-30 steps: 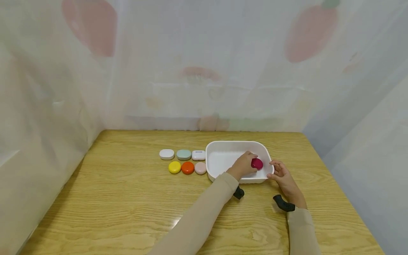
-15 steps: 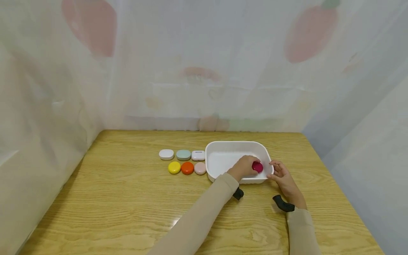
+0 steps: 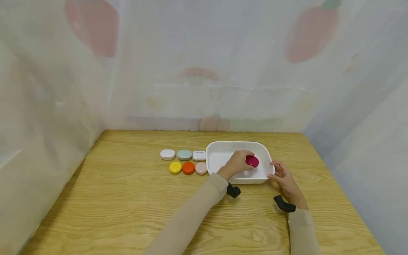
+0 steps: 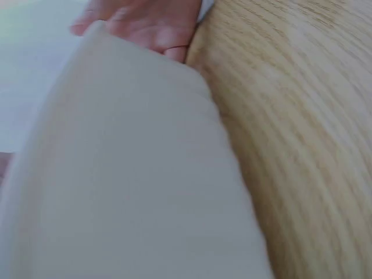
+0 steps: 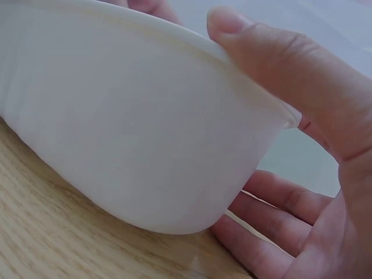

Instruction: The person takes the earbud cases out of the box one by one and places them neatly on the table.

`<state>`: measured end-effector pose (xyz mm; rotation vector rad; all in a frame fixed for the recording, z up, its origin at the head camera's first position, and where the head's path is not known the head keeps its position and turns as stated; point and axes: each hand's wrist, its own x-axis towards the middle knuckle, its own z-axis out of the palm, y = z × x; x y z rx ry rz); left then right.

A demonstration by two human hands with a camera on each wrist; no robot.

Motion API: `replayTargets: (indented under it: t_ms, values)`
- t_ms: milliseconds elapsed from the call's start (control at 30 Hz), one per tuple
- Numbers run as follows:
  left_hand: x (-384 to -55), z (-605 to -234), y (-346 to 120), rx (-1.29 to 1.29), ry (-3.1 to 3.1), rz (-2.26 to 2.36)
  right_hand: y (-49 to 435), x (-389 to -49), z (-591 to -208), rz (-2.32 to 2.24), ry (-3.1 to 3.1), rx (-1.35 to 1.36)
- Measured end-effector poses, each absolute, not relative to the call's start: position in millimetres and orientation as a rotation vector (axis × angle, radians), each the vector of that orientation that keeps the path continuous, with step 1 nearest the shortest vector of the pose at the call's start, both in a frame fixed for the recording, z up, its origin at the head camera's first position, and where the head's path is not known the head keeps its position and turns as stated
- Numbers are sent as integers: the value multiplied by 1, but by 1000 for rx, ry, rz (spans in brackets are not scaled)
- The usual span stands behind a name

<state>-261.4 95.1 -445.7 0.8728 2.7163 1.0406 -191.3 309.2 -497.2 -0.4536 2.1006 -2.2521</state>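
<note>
My left hand (image 3: 237,164) pinches a round, glossy magenta case (image 3: 252,162) between thumb and fingers, inside the white plastic box (image 3: 220,161). The case shows over the right half of the box. At the box's right end, my right hand (image 3: 284,179) grips the near corner. In the right wrist view its thumb lies on the rim of the box (image 5: 133,122) and the other fingers (image 5: 273,221) are against the end wall. A sleeve fills most of the left wrist view, with part of a hand (image 4: 154,26) at the top and the magenta case hidden.
Left of the box lie two rows of small cases. The back row has a white oval case (image 3: 167,154), a mint oval case (image 3: 184,154) and a white earbud case (image 3: 199,155). In front are yellow (image 3: 175,167), orange-red (image 3: 188,168) and pale pink round cases (image 3: 201,168).
After dipping slightly toward me, the left hand has moved left and a little away from me with the magenta case. The right hand keeps its hold on the box.
</note>
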Motion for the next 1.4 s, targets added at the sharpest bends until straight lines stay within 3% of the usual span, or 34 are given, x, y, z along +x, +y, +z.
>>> replayTargets:
  t_ms: [733, 1167, 1400]
  values:
    - [-236, -425, -1, 814, 2632, 1313, 311, -191, -496, -2241, 2092, -449]
    - [-226, -426, -63, 552, 2601, 1530, 313, -193, -499, -2236, 2105, -466]
    - [-222, -430, -94, 544, 2732, 1460, 314, -193, -500, -2215, 2121, -462]
